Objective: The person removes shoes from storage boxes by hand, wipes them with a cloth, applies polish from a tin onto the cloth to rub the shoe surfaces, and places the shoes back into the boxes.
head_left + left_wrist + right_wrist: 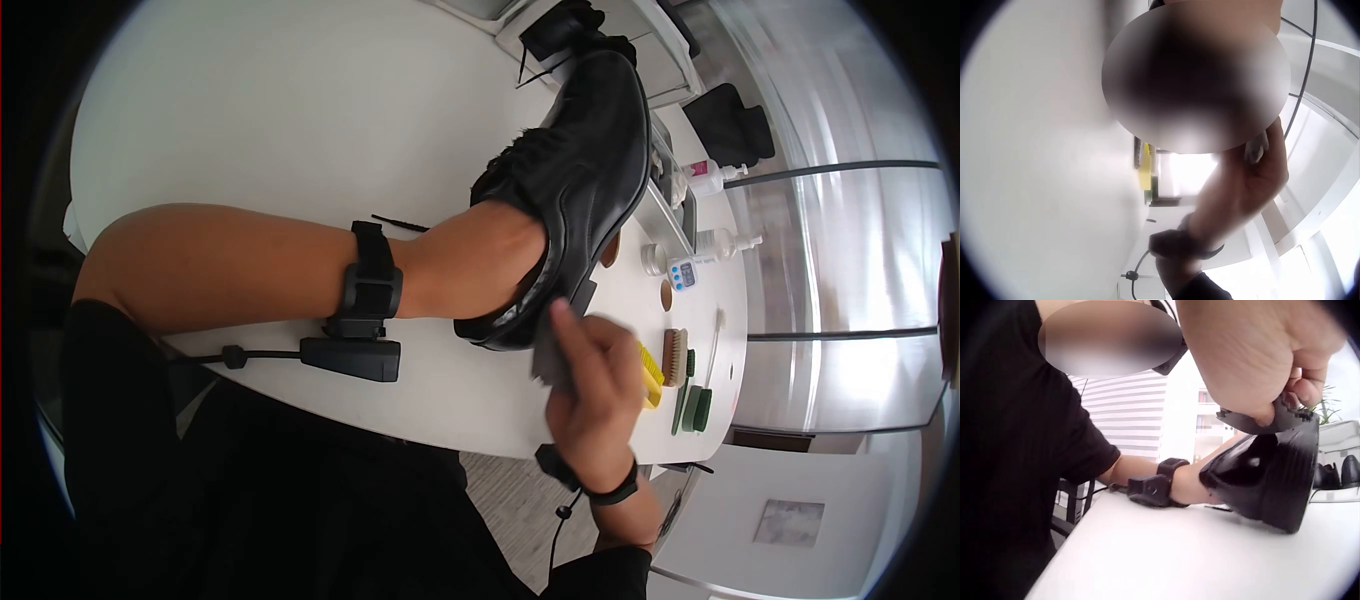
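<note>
A black leather lace-up shoe (600, 150) is held up over the white table, toe pointing away. My left hand (497, 245) reaches into its opening, with the fingers hidden inside. At the heel, my right hand (595, 395) pinches a dark grey cloth-like piece (552, 352), blurred in the head view. The right wrist view shows the right hand (1254, 362) from close by, its fingers curled round the ragged-edged grey piece (1282, 419) against the back of the shoe (1260, 478).
Right of the shoe on the table (480, 405) are a tray (668, 222), pump bottles (706, 177), a small timer (683, 275), a yellow item (650, 376), a wooden brush (675, 358) and a green brush (699, 410). Another black shoe (560, 30) lies at the far end.
</note>
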`<action>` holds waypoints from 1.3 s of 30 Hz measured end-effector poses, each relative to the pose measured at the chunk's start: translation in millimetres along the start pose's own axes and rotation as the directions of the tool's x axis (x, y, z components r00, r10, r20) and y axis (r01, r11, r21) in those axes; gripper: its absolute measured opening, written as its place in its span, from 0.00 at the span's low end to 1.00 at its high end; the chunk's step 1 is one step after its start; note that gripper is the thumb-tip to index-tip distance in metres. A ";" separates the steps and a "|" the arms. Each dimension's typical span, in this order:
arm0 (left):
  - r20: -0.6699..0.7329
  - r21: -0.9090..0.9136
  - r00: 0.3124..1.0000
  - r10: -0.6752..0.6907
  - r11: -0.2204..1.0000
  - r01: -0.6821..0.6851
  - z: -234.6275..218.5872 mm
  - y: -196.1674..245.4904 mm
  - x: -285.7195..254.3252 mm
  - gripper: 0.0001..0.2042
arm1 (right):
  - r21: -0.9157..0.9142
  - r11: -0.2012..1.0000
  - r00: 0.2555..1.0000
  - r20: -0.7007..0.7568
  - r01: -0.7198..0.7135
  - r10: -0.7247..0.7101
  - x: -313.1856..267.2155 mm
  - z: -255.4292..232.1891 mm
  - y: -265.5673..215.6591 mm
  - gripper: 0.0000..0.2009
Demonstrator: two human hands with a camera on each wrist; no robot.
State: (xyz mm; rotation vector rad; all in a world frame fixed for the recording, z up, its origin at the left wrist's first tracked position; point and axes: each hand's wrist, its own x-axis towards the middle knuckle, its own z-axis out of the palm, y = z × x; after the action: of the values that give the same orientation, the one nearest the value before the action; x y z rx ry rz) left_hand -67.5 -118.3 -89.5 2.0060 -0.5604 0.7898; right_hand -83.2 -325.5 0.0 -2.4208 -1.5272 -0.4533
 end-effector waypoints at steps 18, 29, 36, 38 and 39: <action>0.004 -0.062 0.994 -0.109 0.992 0.109 -3.4 -2.0 0.4 0.11 | 0.120 0.991 0.997 0.036 0.058 -0.063 -19.6 -3.0 1.7 0.31; -0.025 -0.035 0.994 -0.108 0.994 0.107 -3.4 -7.0 1.4 0.15 | 0.116 0.988 0.988 -0.106 -0.100 0.113 33.1 2.9 39.0 0.30; 0.044 -0.123 0.971 -0.236 0.963 0.240 -8.6 -4.6 0.2 0.10 | 0.098 0.990 0.984 -0.138 -0.097 0.110 -7.7 14.6 19.6 0.25; 0.055 -0.135 0.971 -0.231 0.962 0.237 -8.6 -4.2 1.9 0.10 | 0.071 0.995 0.985 -0.151 -0.067 0.078 -18.7 16.4 15.0 0.22; 0.021 -0.151 0.971 -0.238 0.959 0.238 -7.9 -4.6 1.6 0.09 | 0.077 0.994 0.982 -0.162 -0.081 0.092 -22.5 17.3 13.0 0.22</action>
State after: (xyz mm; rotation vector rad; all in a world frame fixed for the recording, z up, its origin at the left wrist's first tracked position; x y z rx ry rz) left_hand -65.9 -109.3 -87.8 1.8894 -0.3600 0.5793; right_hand -78.3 -343.3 -25.1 -2.3214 -1.3410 -0.5583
